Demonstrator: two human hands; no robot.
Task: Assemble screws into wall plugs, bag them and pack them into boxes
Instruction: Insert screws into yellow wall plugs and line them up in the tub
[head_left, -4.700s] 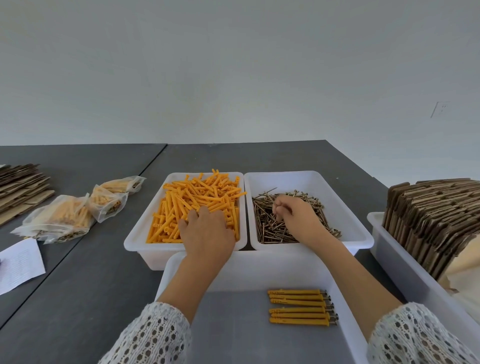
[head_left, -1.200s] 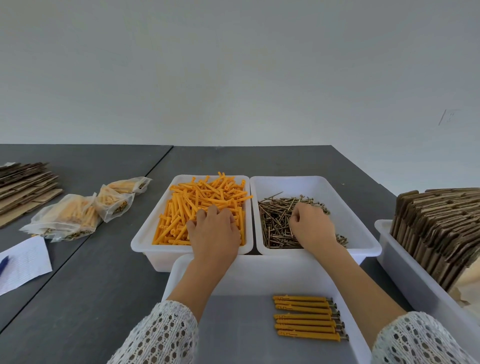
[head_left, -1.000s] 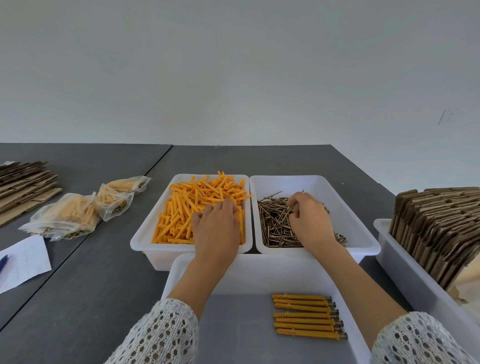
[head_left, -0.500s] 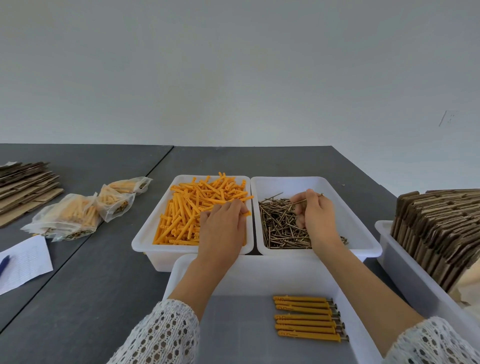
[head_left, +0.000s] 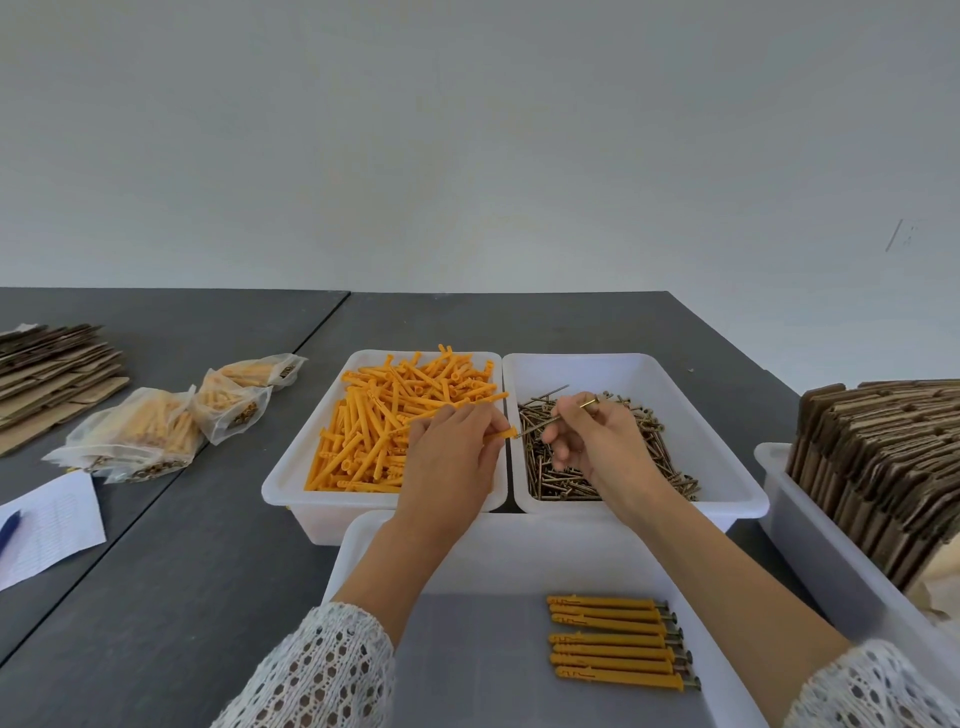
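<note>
1. Nearest: a white tray (head_left: 519, 551) holds seven assembled plugs (head_left: 618, 643) lying side by side, orange bodies with dark screw heads showing at their right ends.
2. Left hand (head_left: 449, 457), fingers curled, pinches one orange wall plug (head_left: 503, 435) above the seam between the two far bins; only the plug's short right end shows past the fingers.
3. Right hand (head_left: 597, 447) pinches a thin brassy screw (head_left: 558, 417), tilted, its tip meeting the plug's open end.
4. Left bin (head_left: 291, 483): loose orange plugs (head_left: 384, 415) heaped in disorder.
5. Right bin (head_left: 727, 467): loose dark screws (head_left: 597, 470) in a tangle.
6. Right edge: a bin of upright flat cardboard (head_left: 883, 457).
7. Left, on the dark table (head_left: 182, 571): filled clear bags (head_left: 171, 421), flat cardboard (head_left: 47, 374), a paper sheet (head_left: 47, 525).
</note>
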